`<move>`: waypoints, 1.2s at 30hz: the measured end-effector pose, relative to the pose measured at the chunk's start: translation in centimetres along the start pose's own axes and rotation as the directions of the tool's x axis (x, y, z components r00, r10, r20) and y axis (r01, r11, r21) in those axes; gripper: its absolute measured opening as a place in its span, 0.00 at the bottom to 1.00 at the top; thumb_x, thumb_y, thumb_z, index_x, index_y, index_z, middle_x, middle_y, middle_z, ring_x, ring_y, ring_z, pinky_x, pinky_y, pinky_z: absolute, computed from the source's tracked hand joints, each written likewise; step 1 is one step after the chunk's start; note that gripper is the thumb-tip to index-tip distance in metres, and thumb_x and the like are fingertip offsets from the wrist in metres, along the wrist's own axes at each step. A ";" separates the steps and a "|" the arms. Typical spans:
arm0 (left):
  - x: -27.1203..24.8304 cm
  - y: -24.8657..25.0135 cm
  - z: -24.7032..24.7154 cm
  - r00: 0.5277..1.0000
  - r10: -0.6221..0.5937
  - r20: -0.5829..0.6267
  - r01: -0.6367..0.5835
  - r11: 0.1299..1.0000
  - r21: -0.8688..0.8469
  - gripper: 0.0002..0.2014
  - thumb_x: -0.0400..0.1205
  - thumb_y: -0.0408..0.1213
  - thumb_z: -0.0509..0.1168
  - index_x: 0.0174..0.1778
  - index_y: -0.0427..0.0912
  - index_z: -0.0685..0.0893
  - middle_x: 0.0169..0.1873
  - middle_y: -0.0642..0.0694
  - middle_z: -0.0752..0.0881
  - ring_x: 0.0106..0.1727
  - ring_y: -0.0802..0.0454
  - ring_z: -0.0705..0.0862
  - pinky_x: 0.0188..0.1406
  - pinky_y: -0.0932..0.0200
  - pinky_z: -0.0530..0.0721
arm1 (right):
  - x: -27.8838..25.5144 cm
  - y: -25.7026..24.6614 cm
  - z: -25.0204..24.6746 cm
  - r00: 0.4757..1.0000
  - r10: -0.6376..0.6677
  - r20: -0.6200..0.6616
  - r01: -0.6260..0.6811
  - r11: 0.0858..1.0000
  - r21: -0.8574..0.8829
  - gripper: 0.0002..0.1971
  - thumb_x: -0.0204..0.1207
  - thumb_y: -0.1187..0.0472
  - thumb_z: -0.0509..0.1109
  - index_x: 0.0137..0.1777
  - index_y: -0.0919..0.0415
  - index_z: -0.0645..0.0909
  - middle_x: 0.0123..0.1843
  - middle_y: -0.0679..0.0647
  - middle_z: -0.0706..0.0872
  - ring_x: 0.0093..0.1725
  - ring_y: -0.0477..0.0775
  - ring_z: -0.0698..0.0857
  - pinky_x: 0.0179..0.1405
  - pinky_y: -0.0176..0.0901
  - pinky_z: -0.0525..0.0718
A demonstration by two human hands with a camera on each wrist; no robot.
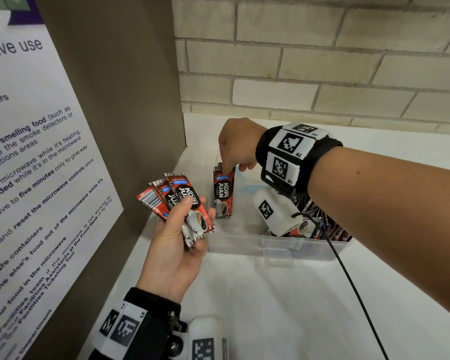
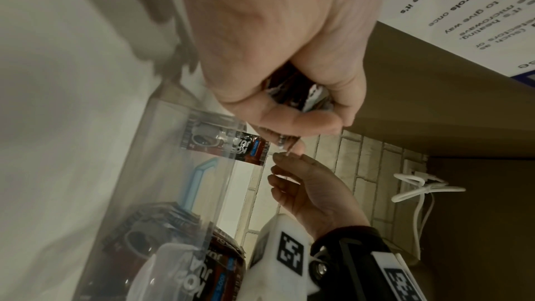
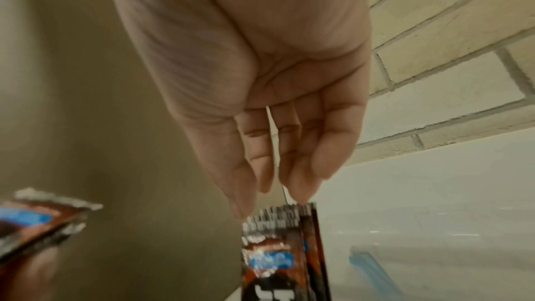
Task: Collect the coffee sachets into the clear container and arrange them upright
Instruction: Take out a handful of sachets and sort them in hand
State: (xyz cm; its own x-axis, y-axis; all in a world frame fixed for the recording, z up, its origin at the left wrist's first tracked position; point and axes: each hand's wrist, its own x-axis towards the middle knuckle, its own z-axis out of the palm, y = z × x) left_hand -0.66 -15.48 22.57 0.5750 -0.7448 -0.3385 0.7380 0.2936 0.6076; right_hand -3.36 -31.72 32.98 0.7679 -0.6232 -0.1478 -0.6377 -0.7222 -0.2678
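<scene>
Sachet (image 1: 223, 191), pinched at its top edge by right hand (image 1: 240, 144), should be stood upright at clear container (image 1: 270, 249)'s left end; left hand (image 1: 178, 245) clasps spare sachets (image 1: 178, 201).

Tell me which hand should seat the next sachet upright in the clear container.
Right. The right hand already hangs over the clear container, touching the top edge of an upright sachet at its left end. The left hand grips the spare sachets outside it.
</scene>
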 end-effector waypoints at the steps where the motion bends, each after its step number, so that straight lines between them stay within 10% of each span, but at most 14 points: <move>1: 0.0 0.0 0.0 1.000 0.003 -0.004 -0.003 1.000 -0.010 0.26 0.66 0.44 0.72 0.61 0.41 0.83 0.40 0.48 0.90 0.33 0.55 0.90 0.11 0.72 0.74 | -0.1 0.0 -0.2 1.000 0.000 -0.006 0.000 0.999 0.038 0.09 0.69 0.65 0.78 0.46 0.70 0.85 0.39 0.60 0.87 0.35 0.56 0.87 0.27 0.39 0.84; 8: 0.0 -0.1 -0.1 1.000 0.008 -0.004 -0.008 1.000 0.000 0.28 0.66 0.45 0.72 0.63 0.41 0.82 0.40 0.49 0.90 0.34 0.56 0.90 0.10 0.72 0.73 | -2.4 0.4 -2.1 0.997 -0.002 -0.074 0.024 0.955 0.295 0.09 0.69 0.64 0.79 0.45 0.67 0.84 0.35 0.57 0.85 0.31 0.53 0.85 0.32 0.41 0.85; 15: 0.1 0.1 -0.1 1.000 -0.011 0.027 0.009 0.999 0.052 0.08 0.65 0.42 0.69 0.29 0.46 0.93 0.36 0.50 0.91 0.34 0.55 0.90 0.15 0.72 0.74 | -7.1 1.2 -2.3 0.966 -0.034 -0.257 0.178 0.809 0.561 0.06 0.68 0.64 0.79 0.39 0.62 0.84 0.32 0.55 0.86 0.27 0.48 0.85 0.26 0.37 0.82; 26: -0.6 -0.7 -0.1 0.972 -0.063 0.227 -0.009 0.953 0.303 0.11 0.63 0.27 0.74 0.39 0.45 0.90 0.36 0.40 0.86 0.23 0.50 0.81 0.15 0.69 0.68 | -10.7 1.5 5.2 0.978 0.035 -0.204 0.166 0.451 0.877 0.16 0.71 0.61 0.77 0.58 0.61 0.80 0.42 0.61 0.84 0.29 0.53 0.82 0.25 0.45 0.79; 29: -0.8 -0.8 0.0 0.955 -0.119 0.272 0.012 0.931 0.365 0.13 0.61 0.31 0.76 0.39 0.48 0.92 0.37 0.42 0.90 0.30 0.49 0.85 0.31 0.62 0.68 | -10.6 1.6 5.7 0.972 0.072 -0.225 0.170 0.450 0.877 0.07 0.74 0.63 0.74 0.50 0.65 0.83 0.40 0.69 0.87 0.24 0.51 0.79 0.18 0.38 0.76; 36: -0.9 -0.9 0.0 0.954 -0.080 0.290 -0.031 0.933 0.358 0.20 0.49 0.34 0.78 0.37 0.48 0.90 0.30 0.48 0.86 0.23 0.57 0.79 0.14 0.68 0.67 | -10.3 2.4 5.5 0.943 0.221 -0.250 0.190 0.264 0.946 0.05 0.76 0.70 0.72 0.41 0.66 0.78 0.24 0.55 0.85 0.17 0.48 0.79 0.14 0.35 0.76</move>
State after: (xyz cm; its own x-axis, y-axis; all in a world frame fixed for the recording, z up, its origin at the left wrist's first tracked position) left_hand -1.84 -15.12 22.30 0.3874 -0.9073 -0.1632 0.5441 0.0822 0.8350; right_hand -12.54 -25.38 28.58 0.5681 -0.8220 0.0400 0.0342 -0.0250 -0.9991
